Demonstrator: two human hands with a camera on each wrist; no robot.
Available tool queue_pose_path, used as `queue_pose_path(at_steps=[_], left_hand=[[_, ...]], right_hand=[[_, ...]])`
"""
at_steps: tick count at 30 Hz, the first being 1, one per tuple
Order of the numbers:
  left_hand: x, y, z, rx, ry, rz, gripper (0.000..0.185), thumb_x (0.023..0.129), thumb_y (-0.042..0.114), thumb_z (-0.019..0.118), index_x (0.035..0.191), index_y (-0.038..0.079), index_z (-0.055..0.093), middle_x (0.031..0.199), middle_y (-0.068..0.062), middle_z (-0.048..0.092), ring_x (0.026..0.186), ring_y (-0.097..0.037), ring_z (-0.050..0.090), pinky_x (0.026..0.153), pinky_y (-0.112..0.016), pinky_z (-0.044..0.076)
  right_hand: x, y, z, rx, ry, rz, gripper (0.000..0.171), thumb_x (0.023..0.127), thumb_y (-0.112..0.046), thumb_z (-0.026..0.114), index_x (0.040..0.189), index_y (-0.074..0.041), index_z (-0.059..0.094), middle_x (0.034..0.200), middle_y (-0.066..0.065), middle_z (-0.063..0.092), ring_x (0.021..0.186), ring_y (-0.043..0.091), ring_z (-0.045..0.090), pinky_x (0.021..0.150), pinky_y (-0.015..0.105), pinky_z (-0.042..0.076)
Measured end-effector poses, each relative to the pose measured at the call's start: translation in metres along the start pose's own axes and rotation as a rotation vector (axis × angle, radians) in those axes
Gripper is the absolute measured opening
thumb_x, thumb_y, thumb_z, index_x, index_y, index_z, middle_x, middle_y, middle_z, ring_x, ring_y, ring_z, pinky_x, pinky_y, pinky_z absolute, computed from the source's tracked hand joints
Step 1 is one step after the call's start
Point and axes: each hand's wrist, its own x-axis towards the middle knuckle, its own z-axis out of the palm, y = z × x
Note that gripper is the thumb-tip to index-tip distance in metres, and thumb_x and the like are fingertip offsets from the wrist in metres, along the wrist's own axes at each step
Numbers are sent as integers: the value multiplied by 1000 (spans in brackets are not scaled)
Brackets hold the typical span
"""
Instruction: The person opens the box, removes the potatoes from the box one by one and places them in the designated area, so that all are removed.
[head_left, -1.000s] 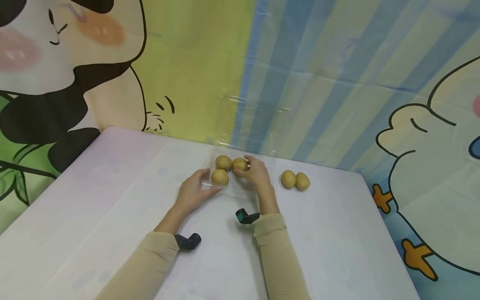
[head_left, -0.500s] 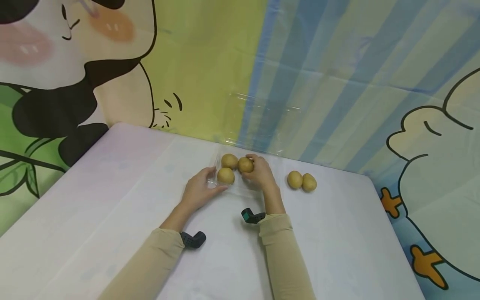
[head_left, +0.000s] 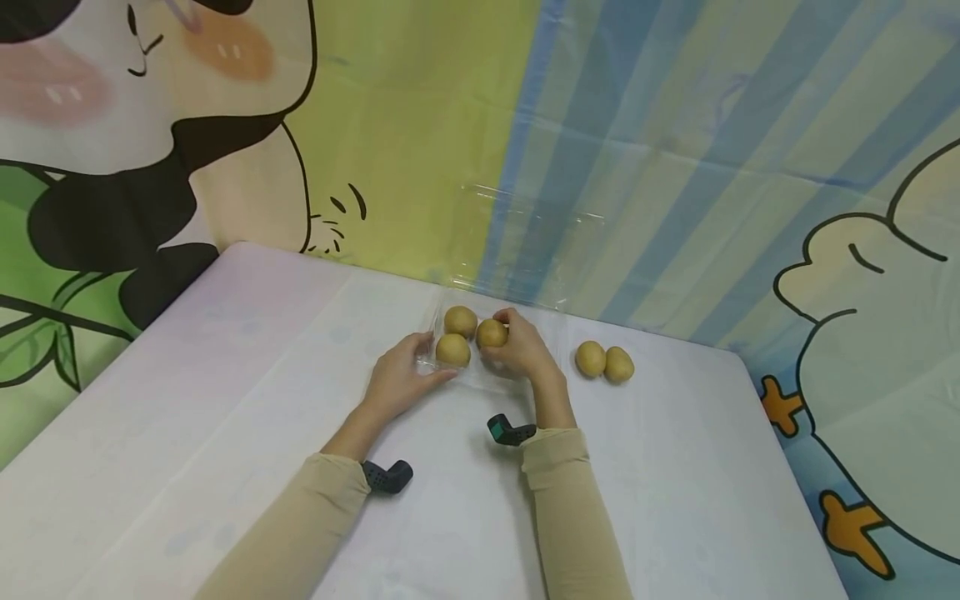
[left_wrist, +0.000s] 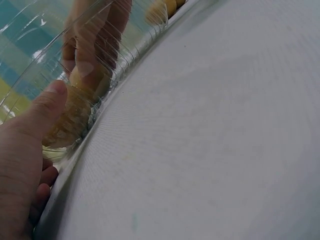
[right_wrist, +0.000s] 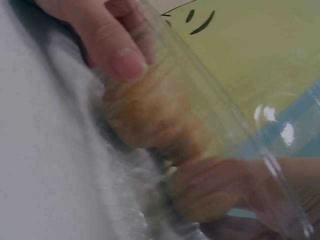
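Observation:
A clear plastic box [head_left: 483, 381] stands near the table's back edge, its lid [head_left: 525, 271] raised behind it. Two yellow-brown potatoes, a rear one [head_left: 461, 322] and a front one [head_left: 453, 351], lie inside on the left. My left hand [head_left: 401, 377] grips the box's front left corner; its thumb [left_wrist: 52, 100] presses the clear wall in the left wrist view. Inside the box, my right hand [head_left: 522, 348] holds a third potato [head_left: 492, 333] between thumb and fingers, beside the other two. The right wrist view is blurred and seen through the plastic.
Two more potatoes, one on the left [head_left: 590, 359] and one on the right [head_left: 618, 365], lie touching each other on the white tabletop [head_left: 697, 467], right of the box. A printed cartoon curtain [head_left: 405, 142] hangs close behind the table.
The head view has swung slightly, so the whole scene sits further right in it. Both hands, the box and the potatoes keep nearly the same places relative to one another.

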Motion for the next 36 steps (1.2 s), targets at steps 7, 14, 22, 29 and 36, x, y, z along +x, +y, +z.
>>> queue_pose_path(at_steps=[7,14,22,29,36], left_hand=[[0,2,-2,-4,1,2,89,64,70,61,130,11,45,124,-6,57,115,-24,52,97,-41,42],[1,1,-2,-2,6,-7,88,64,69,62,129,12,46,123,-5,57,114,-23,53,97,-41,42],[1,0,-1,-11,-4,-6,92,63,72,59,130,11,45,124,-6,57,115,-24,52,97,-41,42],[1,0,1,-5,-9,-9,92,63,74,57,130,12,44,126,-5,56,116,-23,52,97,-41,42],[1,-1,1,-2,-11,-17,91,64,73,58,131,12,44,126,-4,55,117,-24,51,97,-42,41]], right_hand=[[-5,7,-13,44,-116,-54,59,80,-25,67,130,-8,40,131,10,48,120,28,48,100,39,41],[-4,8,-15,43,-113,-46,65,77,-25,71,131,-8,40,127,12,50,115,28,50,97,39,43],[-2,11,-8,-52,-86,-72,71,78,-32,70,136,-7,38,133,10,47,118,26,47,99,39,40],[-1,12,-7,-66,-75,-59,69,76,-32,72,134,-8,42,131,9,50,119,25,48,100,38,40],[-2,11,-7,-18,-58,-62,70,70,-28,77,131,-12,47,131,5,51,115,24,52,97,36,43]])
